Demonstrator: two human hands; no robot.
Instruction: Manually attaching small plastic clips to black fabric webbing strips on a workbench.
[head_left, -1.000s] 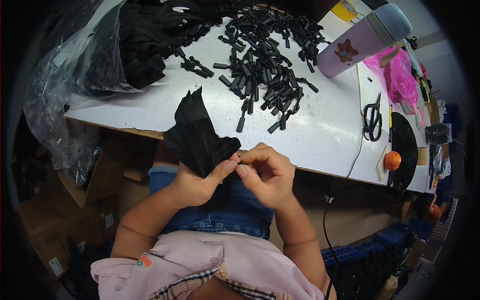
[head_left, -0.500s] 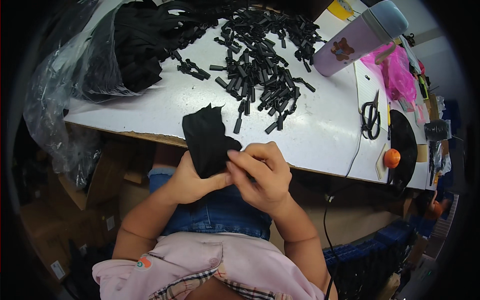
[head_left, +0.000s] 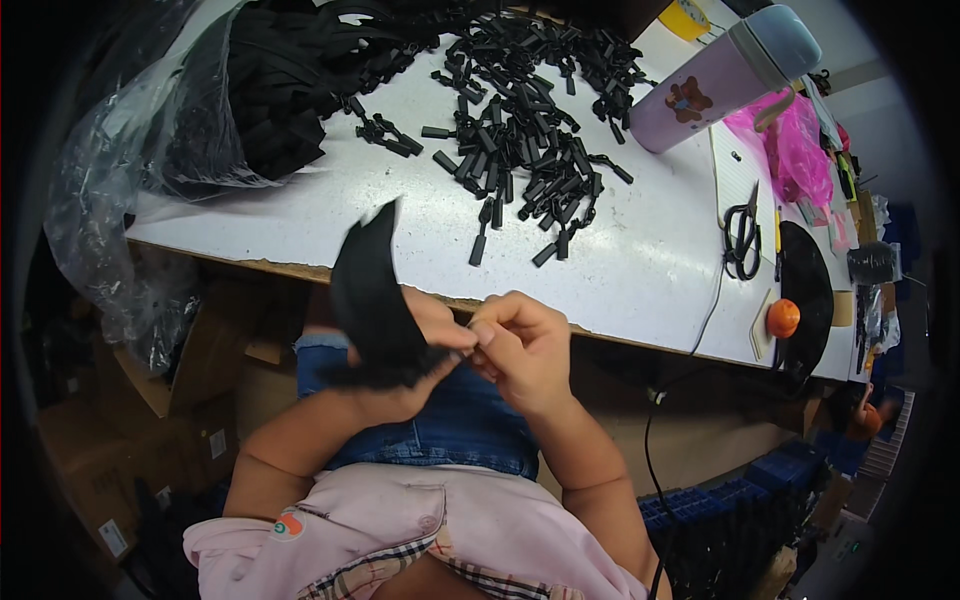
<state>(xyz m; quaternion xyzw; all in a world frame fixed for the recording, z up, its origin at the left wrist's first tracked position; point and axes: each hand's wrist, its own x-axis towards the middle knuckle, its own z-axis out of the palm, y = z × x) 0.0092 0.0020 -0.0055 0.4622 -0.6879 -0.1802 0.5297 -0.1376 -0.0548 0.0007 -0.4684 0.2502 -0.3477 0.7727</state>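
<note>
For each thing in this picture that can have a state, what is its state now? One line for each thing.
Bundle of flat black strips: held up above the lap, fanned, clamped in the left hand.
Right hand: fingertips pinched at the bundle's lower end.
Clear plastic bag of black strips: open, lying on the white table.
Small black plastic pieces: loose, scattered.
Lilac bottle: lying down, lid closed.
Black scissors: lying flat.

Light: bright, even on the white counter [head_left: 640, 260]
Under counter: dim, shadowed
Edges: fisheye bend, black vignette
Blur: slight at frame centre
</note>
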